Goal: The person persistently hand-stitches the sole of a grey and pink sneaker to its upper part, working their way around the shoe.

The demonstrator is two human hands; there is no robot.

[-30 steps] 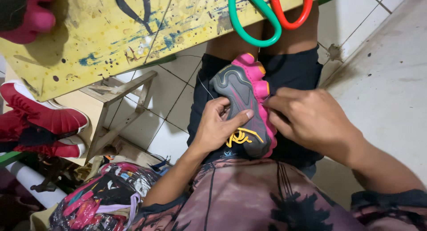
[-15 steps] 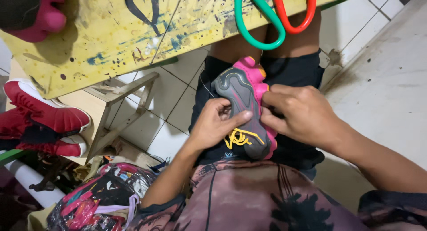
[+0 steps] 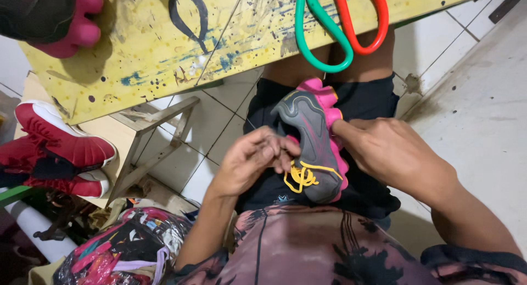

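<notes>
Shoe (image 3: pixel 313 145), grey on top with a pink sole and a yellow mark near its heel end, lies in the person's lap over black shorts (image 3: pixel 368 106), toe pointing away toward the bench. Left hand (image 3: pixel 255 161) sits against the shoe's left side with its fingers curled in close together, fingertips pinched at the edge of the upper; whether something thin is caught between them cannot be told. Right hand (image 3: pixel 392 153) wraps the shoe's right side, fingers closed on the pink sole and holding it steady.

Nearer the camera, a patterned shirt (image 3: pixel 307 246) fills the bottom of the view. Down to the left, a clear plastic bag (image 3: pixel 123 255) stuffed with colourful pieces rests on the floor. Beyond it, two red shoes with white soles (image 3: pixel 57 148) lie stacked beside a tilted wooden frame (image 3: pixel 156 139) on white floor tiles (image 3: pixel 219 115).

Farther off, a paint-spattered yellow bench (image 3: pixel 181 38) spans the top. On its near edge lie scissors (image 3: pixel 340 24) with one green and one red handle loop, hanging over the person's knees. At the top left corner sits another dark shoe with a pink sole (image 3: pixel 55 16).
</notes>
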